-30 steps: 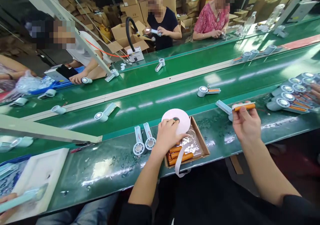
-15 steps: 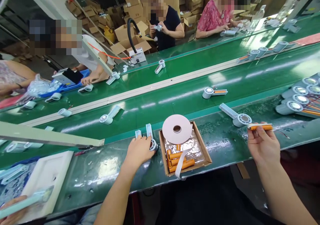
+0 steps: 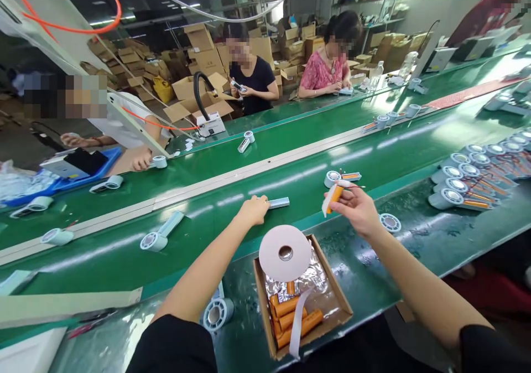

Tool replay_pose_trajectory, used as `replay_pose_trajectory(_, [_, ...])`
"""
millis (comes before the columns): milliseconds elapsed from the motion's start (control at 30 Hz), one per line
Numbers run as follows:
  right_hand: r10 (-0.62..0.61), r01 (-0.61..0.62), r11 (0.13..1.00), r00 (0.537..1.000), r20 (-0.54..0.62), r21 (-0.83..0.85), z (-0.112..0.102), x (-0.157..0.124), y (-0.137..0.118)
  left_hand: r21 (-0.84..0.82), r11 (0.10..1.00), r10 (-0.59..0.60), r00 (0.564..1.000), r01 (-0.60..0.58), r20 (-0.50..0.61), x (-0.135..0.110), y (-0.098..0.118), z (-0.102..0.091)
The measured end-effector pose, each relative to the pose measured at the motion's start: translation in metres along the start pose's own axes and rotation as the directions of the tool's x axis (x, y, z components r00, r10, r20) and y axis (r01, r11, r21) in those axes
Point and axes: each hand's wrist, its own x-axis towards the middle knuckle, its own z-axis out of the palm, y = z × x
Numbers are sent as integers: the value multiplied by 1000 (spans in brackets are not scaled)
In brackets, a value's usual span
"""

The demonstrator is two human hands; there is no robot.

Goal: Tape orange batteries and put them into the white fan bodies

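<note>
My left hand (image 3: 254, 211) reaches over the green belt, fingers closed around the round head of a pale-blue handheld fan body (image 3: 279, 202). That body's handle sticks out to the right, while its head is hidden by the hand. In my right hand (image 3: 359, 210) is an orange cylindrical battery (image 3: 335, 197), pinched above the bench edge, with a white strip along it and a thin wire trailing right. Below and between both hands stands a cardboard box (image 3: 329, 276) holding a large roll of white tape (image 3: 269, 251) and several orange batteries (image 3: 301, 330).
One fan body (image 3: 218, 313) lies left of the box, and another (image 3: 390, 223) is partly behind my right forearm. Several fan bodies with batteries (image 3: 450, 187) are grouped at right. More sit on the belt (image 3: 232, 207). Co-workers (image 3: 251, 79) work across the line.
My left hand has moved from the bench out onto the belt with a fan body. My right hand has brought the battery leftward and farther out. The camera view has tilted up.
</note>
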Motion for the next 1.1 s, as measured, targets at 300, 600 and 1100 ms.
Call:
replay_pose_trajectory(300, [6, 325, 735, 874, 485, -595, 56, 95, 86, -235, 971, 36, 998, -46, -49, 21, 3, 9])
replay_pose_trajectory(600, [232, 554, 389, 714, 660, -736, 57, 89, 100, -435, 901, -64, 991, 6, -121, 26, -4, 14])
replay_pose_trajectory(1100, [535, 614, 1, 667, 519, -790, 97, 86, 80, -611, 787, -266, 941, 88, -208, 36, 26, -1])
